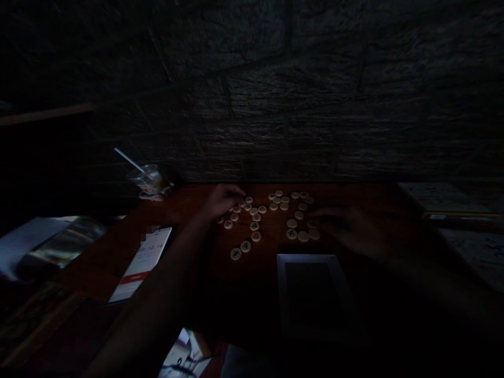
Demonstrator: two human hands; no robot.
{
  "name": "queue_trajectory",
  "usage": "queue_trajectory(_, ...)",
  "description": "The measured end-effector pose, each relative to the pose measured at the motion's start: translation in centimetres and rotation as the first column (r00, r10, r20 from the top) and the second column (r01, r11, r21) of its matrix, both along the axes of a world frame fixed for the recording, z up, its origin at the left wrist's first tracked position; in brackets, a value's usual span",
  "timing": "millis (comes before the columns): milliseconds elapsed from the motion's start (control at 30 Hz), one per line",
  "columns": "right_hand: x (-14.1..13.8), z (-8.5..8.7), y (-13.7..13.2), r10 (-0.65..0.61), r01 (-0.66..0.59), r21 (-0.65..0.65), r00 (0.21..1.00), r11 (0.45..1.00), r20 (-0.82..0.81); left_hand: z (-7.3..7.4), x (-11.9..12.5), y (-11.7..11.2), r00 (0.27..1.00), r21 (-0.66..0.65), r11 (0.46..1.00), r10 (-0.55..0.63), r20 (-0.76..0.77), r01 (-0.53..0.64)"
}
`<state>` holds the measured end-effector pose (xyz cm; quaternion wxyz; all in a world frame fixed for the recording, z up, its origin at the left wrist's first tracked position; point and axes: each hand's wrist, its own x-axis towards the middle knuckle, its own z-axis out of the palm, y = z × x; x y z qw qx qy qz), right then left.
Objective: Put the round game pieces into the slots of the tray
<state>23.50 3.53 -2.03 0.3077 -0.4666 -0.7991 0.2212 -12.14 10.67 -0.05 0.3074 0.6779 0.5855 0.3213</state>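
Note:
Round Chinese chess pieces [256,217] with red or dark characters, and some showing plain faces, lie in curving rows and small clusters on a dark wooden table [189,210]. My left hand [223,200] is at the far end of the left group, its fingers reaching over pieces and slightly apart. Its fingertips partly hide what is under them. To the right, my right hand [352,228] rests low beside the right group of pieces [301,215], with a finger stretched toward them. Dim light blurs both hands, and I see nothing held in either.
A pale-framed tablet-like panel [307,257] lies at the near side. A lit phone [144,262] is on the left, beyond it a plastic cup [147,181] with a straw. A rough brick wall [255,121] borders the table's back. Patterned boxes [437,197] stand at the right.

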Motion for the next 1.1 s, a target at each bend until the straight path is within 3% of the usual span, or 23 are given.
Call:
queue_trajectory(200,0.1,-0.3,0.4,-0.017,0.017,-0.01,1.0,1.0,0.003,1.2,0.8,-1.1,0.981,-0.079,0.979,-0.192,-0.023,0.189)
queue_trajectory(467,-0.1,0.1,0.3,-0.021,0.021,0.004,1.0,1.0,0.006,0.3,2.9,-1.2,0.879,0.015,0.897,-0.429,-0.211,0.441)
queue_trajectory(600,0.0,0.1,0.3,-0.015,0.015,-0.004,1.0,1.0,-0.002,0.3,3.6,-1.6,0.87,0.033,0.897,-0.419,-0.26,0.441)
queue_trajectory(767,0.3,-0.1,0.5,-0.01,0.01,0.007,1.0,1.0,-0.003,0.9,2.0,-1.3,0.937,-0.011,0.945,-0.324,-0.133,0.326)
queue_trajectory(967,0.2,-0.2,0.4,-0.024,0.025,-0.02,0.999,0.999,0.023,1.3,1.3,-1.6,0.869,-0.107,0.868,-0.492,-0.044,0.486)
queue_trajectory(1100,0.1,0.0,0.3,-0.012,0.013,-0.024,1.0,1.0,0.015,0.7,1.4,-1.3,0.899,-0.081,0.9,-0.434,-0.058,0.429)
